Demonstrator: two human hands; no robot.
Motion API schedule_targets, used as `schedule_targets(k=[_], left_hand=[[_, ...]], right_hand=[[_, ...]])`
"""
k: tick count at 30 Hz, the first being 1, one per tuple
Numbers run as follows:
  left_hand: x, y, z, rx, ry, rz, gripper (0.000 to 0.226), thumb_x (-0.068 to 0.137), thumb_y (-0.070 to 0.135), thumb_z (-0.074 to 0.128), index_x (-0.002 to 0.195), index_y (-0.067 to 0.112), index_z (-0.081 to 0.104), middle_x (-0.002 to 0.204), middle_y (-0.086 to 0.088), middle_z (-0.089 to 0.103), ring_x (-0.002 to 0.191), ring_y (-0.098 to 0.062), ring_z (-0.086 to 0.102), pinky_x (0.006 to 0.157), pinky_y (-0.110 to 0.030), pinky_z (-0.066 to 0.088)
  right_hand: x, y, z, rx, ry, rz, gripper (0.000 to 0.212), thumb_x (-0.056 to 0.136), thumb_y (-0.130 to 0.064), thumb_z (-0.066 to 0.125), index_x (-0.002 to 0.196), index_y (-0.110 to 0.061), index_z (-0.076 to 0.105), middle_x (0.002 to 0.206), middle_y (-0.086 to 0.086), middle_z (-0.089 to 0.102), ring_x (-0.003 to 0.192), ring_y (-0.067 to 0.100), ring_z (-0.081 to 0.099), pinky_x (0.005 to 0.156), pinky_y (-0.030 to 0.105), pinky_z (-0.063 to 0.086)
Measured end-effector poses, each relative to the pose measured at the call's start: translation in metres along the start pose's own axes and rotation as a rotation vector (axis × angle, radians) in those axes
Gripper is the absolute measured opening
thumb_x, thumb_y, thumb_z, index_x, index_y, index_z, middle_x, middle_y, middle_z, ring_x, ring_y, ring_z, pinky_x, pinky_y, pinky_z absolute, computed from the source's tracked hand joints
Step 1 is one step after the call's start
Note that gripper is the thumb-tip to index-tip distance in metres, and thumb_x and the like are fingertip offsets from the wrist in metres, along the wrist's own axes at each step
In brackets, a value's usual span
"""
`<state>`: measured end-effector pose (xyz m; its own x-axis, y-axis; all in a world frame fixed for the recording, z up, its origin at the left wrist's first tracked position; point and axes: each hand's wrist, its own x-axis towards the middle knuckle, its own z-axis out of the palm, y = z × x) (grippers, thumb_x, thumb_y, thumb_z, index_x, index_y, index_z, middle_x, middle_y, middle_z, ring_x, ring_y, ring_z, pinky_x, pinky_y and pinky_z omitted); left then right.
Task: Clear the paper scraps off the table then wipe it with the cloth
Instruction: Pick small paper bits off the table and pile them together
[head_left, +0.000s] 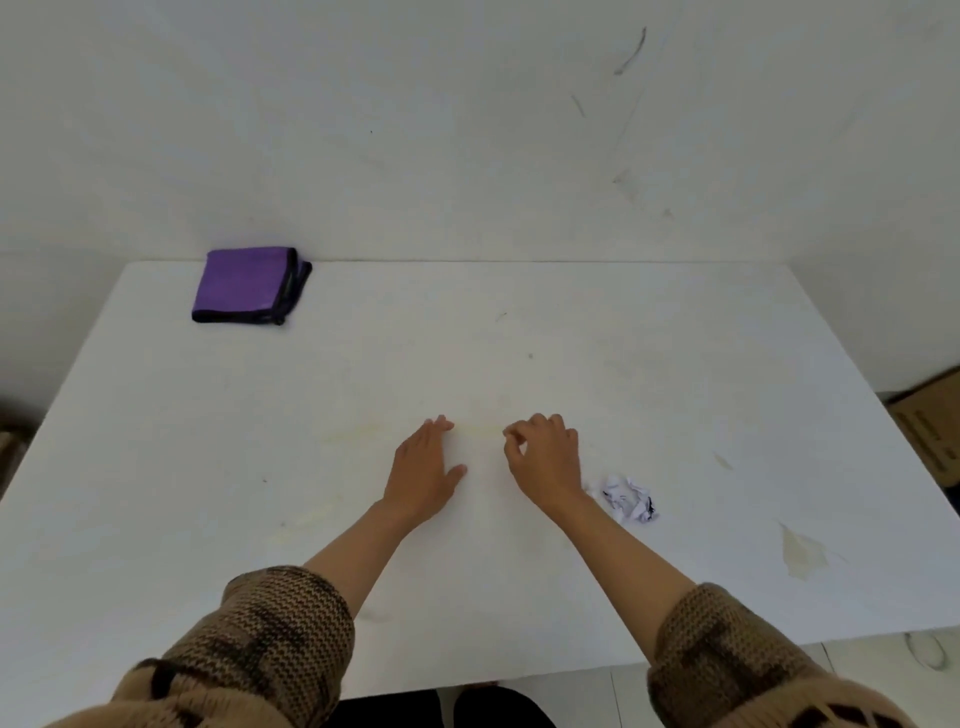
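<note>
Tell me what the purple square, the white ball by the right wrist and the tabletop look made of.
Purple square: soft folded fabric, probably microfibre, matte, with dark stitched edging. White ball: crumpled paper, sharp creases and dark print. Tabletop: hard, smooth white board, perhaps laminate; matte, stained yellowish.

The left hand (423, 467) lies flat, palm down, fingers straight and together, pointing toward 12 o'clock. The right hand (545, 460), just at its 3 o'clock, has its fingers curled, thumb tip meeting forefinger.

one table (571, 338), one purple cloth (244, 285), one crumpled paper scrap (629, 499), one cardboard box (932, 423), two hands (423, 467) (544, 457).
</note>
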<state>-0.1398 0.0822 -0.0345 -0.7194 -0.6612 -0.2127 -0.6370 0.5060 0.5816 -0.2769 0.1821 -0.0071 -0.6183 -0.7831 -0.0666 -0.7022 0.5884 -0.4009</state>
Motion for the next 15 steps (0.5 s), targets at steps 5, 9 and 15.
schedule_targets(k=[5, 9, 15], left_hand=[[0.009, -0.005, -0.010, 0.156, -0.058, 0.029, 0.074, 0.092, 0.043, 0.048, 0.146, 0.017, 0.006, 0.157, 0.002, 0.009, 0.145, -0.013, 0.002, 0.117, -0.035, 0.000], [0.014, -0.008, -0.017, 0.213, -0.086, 0.009, 0.080, 0.087, 0.048, 0.052, 0.146, 0.019, 0.005, 0.156, 0.005, 0.013, 0.144, -0.011, 0.007, 0.117, -0.038, -0.001], [0.012, -0.017, -0.016, 0.242, -0.035, 0.050, 0.082, 0.085, 0.057, 0.049, 0.146, 0.019, 0.010, 0.155, 0.008, 0.016, 0.144, -0.007, 0.009, 0.116, -0.037, -0.001]], right_hand=[[0.016, -0.018, 0.020, -0.155, -0.082, 0.076, 0.035, 0.095, -0.025, 0.036, 0.126, -0.012, 0.048, 0.127, 0.006, 0.048, 0.116, 0.027, 0.038, 0.091, 0.035, 0.030], [0.022, -0.017, 0.030, -0.192, 0.015, 0.095, 0.028, 0.094, -0.022, 0.041, 0.112, -0.010, 0.058, 0.114, 0.008, 0.056, 0.109, 0.027, 0.043, 0.089, 0.036, 0.030], [0.029, -0.015, 0.039, -0.162, 0.162, 0.126, 0.013, 0.087, -0.015, 0.058, 0.085, -0.007, 0.068, 0.084, 0.010, 0.066, 0.088, 0.031, 0.054, 0.076, 0.040, 0.039]])
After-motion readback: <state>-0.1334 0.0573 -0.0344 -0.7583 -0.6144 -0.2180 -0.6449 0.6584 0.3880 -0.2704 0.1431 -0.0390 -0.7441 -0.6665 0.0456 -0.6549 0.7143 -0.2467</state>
